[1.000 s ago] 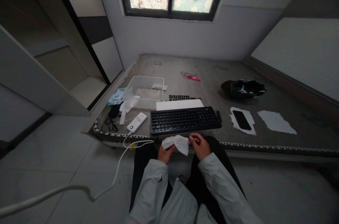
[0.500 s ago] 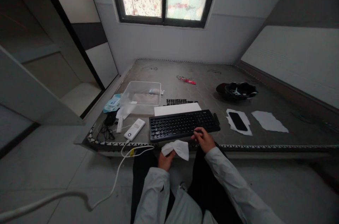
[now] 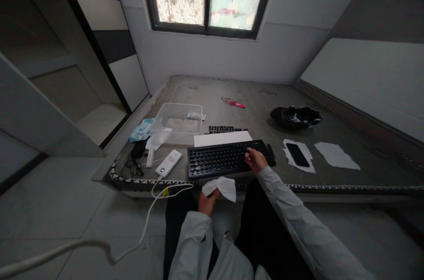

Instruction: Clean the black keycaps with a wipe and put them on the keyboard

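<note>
My left hand (image 3: 207, 202) is closed on a crumpled white tissue (image 3: 225, 188), just in front of the bed's near edge. My right hand (image 3: 255, 160) rests over the right part of a black keyboard (image 3: 215, 158). Its fingers are bent and drawn together near the keys; whatever they may hold is too small to make out. Behind the keyboard lies a white sheet or flat box (image 3: 221, 138), and past it a cluster of loose black keys (image 3: 221, 129).
A clear plastic box (image 3: 179, 119), blue packets (image 3: 142, 130) and a white power bank (image 3: 168, 164) with a cable lie left. To the right are a phone (image 3: 297, 155) on paper, another paper sheet (image 3: 336, 155) and a dark cap (image 3: 296, 117). A red item (image 3: 234, 103) lies farther back.
My right hand has moved forward from the keyboard's front edge to over its keys. The left hand keeps its hold on the tissue. The view has tilted slightly.
</note>
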`<state>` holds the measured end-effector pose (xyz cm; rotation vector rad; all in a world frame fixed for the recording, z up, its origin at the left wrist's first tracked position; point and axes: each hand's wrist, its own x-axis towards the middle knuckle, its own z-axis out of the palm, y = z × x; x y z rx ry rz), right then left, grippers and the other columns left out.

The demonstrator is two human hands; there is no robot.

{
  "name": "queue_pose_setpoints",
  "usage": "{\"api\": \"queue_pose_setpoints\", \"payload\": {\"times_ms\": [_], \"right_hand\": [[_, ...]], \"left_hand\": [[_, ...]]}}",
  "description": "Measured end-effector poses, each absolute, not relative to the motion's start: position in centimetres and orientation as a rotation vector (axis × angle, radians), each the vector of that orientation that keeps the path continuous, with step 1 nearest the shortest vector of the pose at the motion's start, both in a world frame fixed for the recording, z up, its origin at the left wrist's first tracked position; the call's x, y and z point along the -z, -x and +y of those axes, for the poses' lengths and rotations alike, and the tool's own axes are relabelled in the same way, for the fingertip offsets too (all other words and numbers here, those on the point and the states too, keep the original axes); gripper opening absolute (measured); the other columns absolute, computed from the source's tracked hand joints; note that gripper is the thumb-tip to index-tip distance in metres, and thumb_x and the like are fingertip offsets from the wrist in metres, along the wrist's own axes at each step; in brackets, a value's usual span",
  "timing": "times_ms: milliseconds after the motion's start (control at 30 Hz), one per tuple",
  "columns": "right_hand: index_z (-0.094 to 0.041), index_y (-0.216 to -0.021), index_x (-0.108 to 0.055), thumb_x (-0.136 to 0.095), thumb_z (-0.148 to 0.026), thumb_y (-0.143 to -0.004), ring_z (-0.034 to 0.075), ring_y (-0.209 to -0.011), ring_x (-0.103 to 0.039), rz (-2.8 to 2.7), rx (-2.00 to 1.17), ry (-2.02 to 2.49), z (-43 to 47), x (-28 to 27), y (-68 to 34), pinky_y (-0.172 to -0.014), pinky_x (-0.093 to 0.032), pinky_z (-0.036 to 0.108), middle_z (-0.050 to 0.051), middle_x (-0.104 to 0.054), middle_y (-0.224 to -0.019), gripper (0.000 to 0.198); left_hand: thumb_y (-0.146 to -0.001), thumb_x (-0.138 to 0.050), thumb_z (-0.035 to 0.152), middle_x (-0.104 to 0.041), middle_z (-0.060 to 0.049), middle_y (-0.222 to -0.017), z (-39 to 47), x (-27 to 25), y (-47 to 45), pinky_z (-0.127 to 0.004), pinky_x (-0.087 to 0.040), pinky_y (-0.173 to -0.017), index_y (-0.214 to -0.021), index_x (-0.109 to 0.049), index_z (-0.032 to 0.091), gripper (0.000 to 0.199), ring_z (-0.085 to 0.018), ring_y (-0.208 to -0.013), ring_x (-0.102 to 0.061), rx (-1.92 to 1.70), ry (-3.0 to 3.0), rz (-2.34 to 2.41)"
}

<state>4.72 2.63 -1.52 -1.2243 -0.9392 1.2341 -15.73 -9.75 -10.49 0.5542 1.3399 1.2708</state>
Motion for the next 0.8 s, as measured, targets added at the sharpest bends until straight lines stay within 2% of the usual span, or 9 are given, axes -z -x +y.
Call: {"api": "queue_pose_setpoints", "payload": {"times_ms": [133,267,400,533,667,800], "right_hand": [[-0.022,-0.059,-0.041,-0.056,-0.052,-0.063,0.008,-0.038,-0.039,-0.983,-1.204,1.254,4.0,1.4,-4.3,-0.04,-0.035,0.025,-0.003,-0.048,-0.046,0.034],[-0.022,-0.068,-0.044,-0.051,-0.054,-0.063,0.008,-0.036,-0.035,-1.106,-1.169,1.323,5.0,1.7,-3.9,-0.037,-0.027,0.022,-0.007,-0.044,-0.042,0.034],[-0.02,-0.079,-0.046,-0.053,-0.05,-0.065,0.01,-0.041,-0.043,-1.265,-1.09,1.359,5.5,1.4,-3.5,-0.044,-0.033,0.024,-0.006,-0.054,-0.049,0.033],[-0.021,-0.083,-0.046,-0.052,-0.038,-0.073,0.013,-0.05,-0.052,-1.514,-0.903,1.384,6.4,0.6,-3.3,-0.056,-0.04,0.026,-0.002,-0.063,-0.059,0.021],[-0.021,-0.086,-0.048,-0.046,-0.029,-0.08,0.014,-0.054,-0.057,-1.796,-0.643,1.399,7.9,0.1,-3.4,-0.06,-0.043,0.028,0.0,-0.067,-0.067,0.01],[-0.022,-0.086,-0.058,-0.049,-0.027,-0.081,0.016,-0.064,-0.063,-2.036,-0.507,1.399,9.1,0.1,-3.8,-0.066,-0.045,0.029,0.001,-0.069,-0.071,0.011]], "left_hand": [[-0.044,-0.079,0.044,-0.067,-0.005,-0.064,-9.7,10.7,15.8,-0.023,-0.033,-0.04,-0.086,-0.069,0.01,0.055,-0.009,-0.041,-0.045,-1.268,-0.577,1.319],[-0.045,-0.079,0.045,-0.069,-0.007,-0.069,-9.7,10.5,15.9,-0.023,-0.035,-0.041,-0.086,-0.069,0.011,0.054,-0.013,-0.047,-0.052,-1.261,-0.563,1.356],[-0.043,-0.079,0.045,-0.068,-0.006,-0.069,-9.7,10.4,15.9,-0.024,-0.035,-0.042,-0.085,-0.07,0.013,0.053,-0.014,-0.048,-0.053,-1.266,-0.563,1.371],[-0.044,-0.079,0.045,-0.068,-0.005,-0.066,-9.7,10.4,15.9,-0.023,-0.034,-0.041,-0.084,-0.07,0.012,0.052,-0.013,-0.047,-0.052,-1.278,-0.571,1.346],[-0.046,-0.079,0.044,-0.068,-0.006,-0.067,-9.7,10.5,15.9,-0.023,-0.035,-0.041,-0.084,-0.07,0.011,0.051,-0.013,-0.049,-0.052,-1.279,-0.563,1.361],[-0.046,-0.079,0.043,-0.068,-0.007,-0.07,-9.8,10.7,16.0,-0.023,-0.036,-0.042,-0.086,-0.069,0.011,0.053,-0.013,-0.049,-0.053,-1.285,-0.551,1.364]]}}
